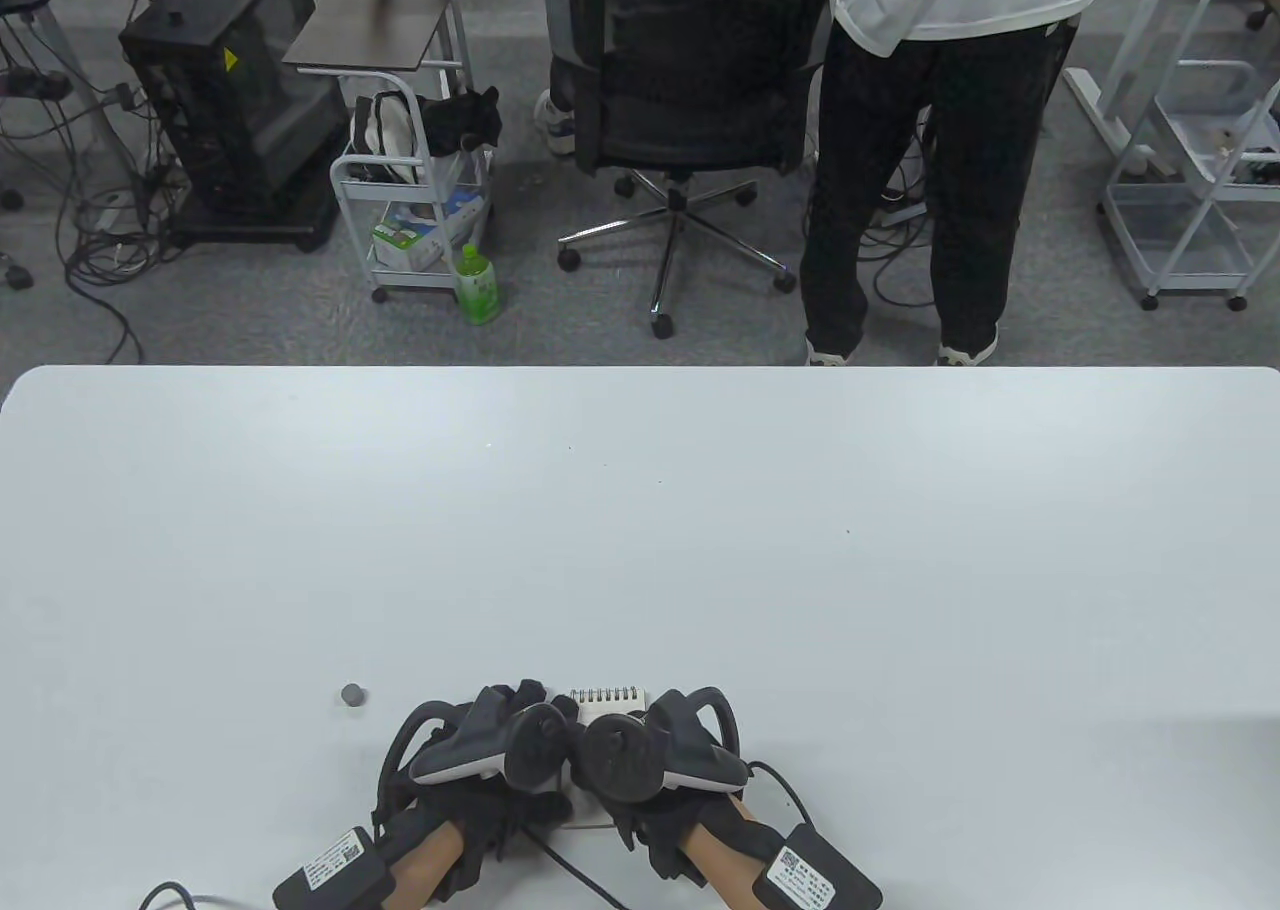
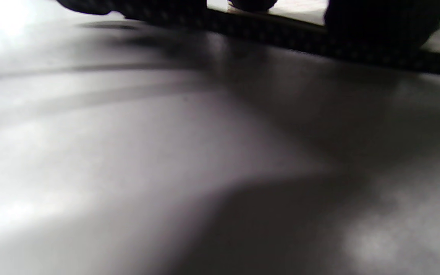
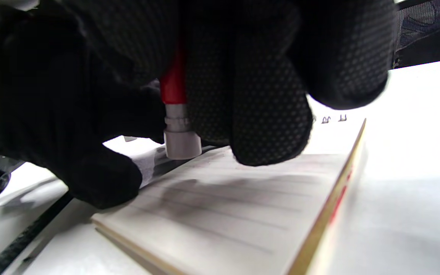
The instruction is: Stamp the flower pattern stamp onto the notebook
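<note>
A small spiral notebook [image 1: 610, 698] lies open near the table's front edge, mostly covered by both hands. In the right wrist view its lined page [image 3: 243, 214] fills the lower frame. My right hand [image 1: 640, 755] pinches a red stamp [image 3: 174, 82] upright, and the stamp's grey head [image 3: 181, 143] sits at the page's surface near its far left part. My right hand's fingers [image 3: 269, 126] wrap around the stamp's barrel. My left hand [image 1: 500, 750] rests beside the notebook's left edge with its fingertips [image 1: 530, 693] reaching forward. The left wrist view shows only blurred table and dark fingers [image 2: 380, 23].
A small dark grey round cap [image 1: 351, 694] lies on the white table [image 1: 640, 510] to the left of my hands. A black cable [image 2: 319, 42] runs across the table by the left hand. Behind the table stand an office chair [image 1: 690, 60] and a person [image 1: 930, 150].
</note>
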{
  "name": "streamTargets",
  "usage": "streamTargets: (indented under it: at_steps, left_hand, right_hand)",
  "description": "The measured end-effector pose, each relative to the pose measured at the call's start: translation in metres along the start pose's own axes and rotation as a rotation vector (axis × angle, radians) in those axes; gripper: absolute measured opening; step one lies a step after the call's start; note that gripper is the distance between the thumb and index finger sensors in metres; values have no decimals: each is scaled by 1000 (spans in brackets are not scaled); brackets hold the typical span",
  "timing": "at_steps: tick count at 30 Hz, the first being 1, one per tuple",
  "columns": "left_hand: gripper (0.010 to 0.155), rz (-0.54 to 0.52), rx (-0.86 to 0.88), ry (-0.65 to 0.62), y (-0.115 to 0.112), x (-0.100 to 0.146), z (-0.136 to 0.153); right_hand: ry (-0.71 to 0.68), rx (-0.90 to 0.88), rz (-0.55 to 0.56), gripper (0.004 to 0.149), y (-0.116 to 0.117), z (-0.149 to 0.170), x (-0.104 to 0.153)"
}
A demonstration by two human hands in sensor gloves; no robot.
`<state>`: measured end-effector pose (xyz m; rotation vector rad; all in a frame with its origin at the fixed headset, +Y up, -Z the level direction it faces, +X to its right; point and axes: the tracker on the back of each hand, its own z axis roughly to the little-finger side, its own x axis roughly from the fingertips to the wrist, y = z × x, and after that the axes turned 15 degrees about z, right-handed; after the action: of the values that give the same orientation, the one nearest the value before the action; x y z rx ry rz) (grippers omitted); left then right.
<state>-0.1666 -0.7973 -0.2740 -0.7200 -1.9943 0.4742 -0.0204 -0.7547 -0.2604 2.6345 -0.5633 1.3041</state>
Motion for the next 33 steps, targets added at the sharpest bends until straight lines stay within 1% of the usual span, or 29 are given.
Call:
streamTargets:
  at_steps: [9, 24, 30, 33]
  left_hand:
    - [90, 0, -3, 1, 0, 0, 0]
    - [89, 0, -3, 0, 0, 0, 0]
    - [90, 0, -4, 0, -1, 0, 0]
    - [89, 2, -4, 1, -1, 0, 0]
  right_hand:
    - [-12, 23, -24, 47, 7, -3, -1]
    - [-27, 65, -11, 47, 9, -9, -1]
    - [-21, 74, -56, 47, 13, -14, -3]
    - [-33, 106, -55, 47, 15, -17, -3]
